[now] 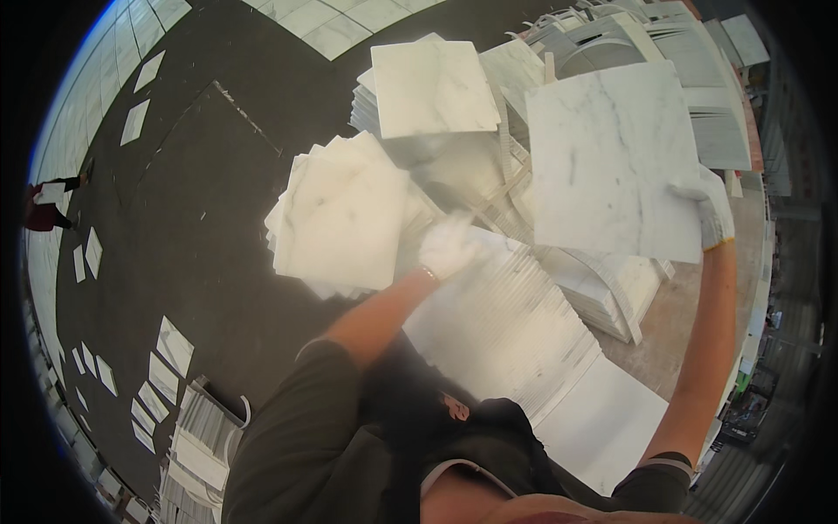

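My right hand (pixel 711 208), in a white glove, grips the right edge of a large white marble tile (pixel 607 157) and holds it raised above the stacks. My left hand (pixel 447 247), also gloved and blurred, hovers over a row of tiles standing on edge (pixel 515 323); whether it touches them I cannot tell. Just left of it lies a fanned pile of square marble tiles (pixel 340 218). Another flat stack (pixel 432 87) sits behind.
A dark floor (pixel 192 227) spreads to the left with single tiles (pixel 166 349) scattered on it. More tile stacks (pixel 196 437) stand at the lower left, and further stacks (pixel 698 79) at the upper right. A person (pixel 48 205) is at the far left.
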{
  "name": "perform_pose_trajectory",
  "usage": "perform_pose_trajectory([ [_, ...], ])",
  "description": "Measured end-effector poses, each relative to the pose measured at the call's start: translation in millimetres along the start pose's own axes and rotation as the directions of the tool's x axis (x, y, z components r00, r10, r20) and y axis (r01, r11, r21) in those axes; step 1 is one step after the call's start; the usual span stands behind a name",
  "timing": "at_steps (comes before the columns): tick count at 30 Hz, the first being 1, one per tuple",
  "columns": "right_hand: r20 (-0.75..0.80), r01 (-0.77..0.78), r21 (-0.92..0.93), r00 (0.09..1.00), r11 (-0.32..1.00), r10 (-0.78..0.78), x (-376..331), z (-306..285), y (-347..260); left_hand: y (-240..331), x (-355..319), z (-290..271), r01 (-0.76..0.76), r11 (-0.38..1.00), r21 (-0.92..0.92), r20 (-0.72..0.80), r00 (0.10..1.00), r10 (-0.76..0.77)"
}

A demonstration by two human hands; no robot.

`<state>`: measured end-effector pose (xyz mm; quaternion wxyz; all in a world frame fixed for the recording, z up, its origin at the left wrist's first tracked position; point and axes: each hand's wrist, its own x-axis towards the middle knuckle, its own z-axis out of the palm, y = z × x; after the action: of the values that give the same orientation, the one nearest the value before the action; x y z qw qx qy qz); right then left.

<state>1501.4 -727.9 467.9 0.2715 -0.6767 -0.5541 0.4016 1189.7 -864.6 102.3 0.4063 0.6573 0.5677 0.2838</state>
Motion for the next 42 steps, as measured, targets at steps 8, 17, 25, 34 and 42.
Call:
perform_pose_trajectory([
  [8,0.175,-0.006,0.343,0.983,0.939,-0.058,155,229,-24,-173,-29,-154,0.383,0.548,0.744,-0.190,0.907,-0.376],
  [17,0.258,0.041,0.457,0.950,0.888,-0.177,294,321,31,-189,-30,-160,0.366,0.515,0.775,-0.139,0.894,-0.426],
  [25,0.205,-0.120,0.195,0.976,0.973,0.079,345,277,91,-179,-28,-163,0.372,0.548,0.749,-0.089,0.876,-0.473],
  [34,0.194,0.095,-0.153,0.979,0.984,-0.064,229,228,79,-168,-22,-168,0.353,0.518,0.779,-0.031,0.847,-0.531],
  [42,0.338,0.034,-0.497,0.928,0.867,0.157,-41,282,191,-196,-24,-168,0.318,0.609,0.727,0.021,0.876,-0.482],
])
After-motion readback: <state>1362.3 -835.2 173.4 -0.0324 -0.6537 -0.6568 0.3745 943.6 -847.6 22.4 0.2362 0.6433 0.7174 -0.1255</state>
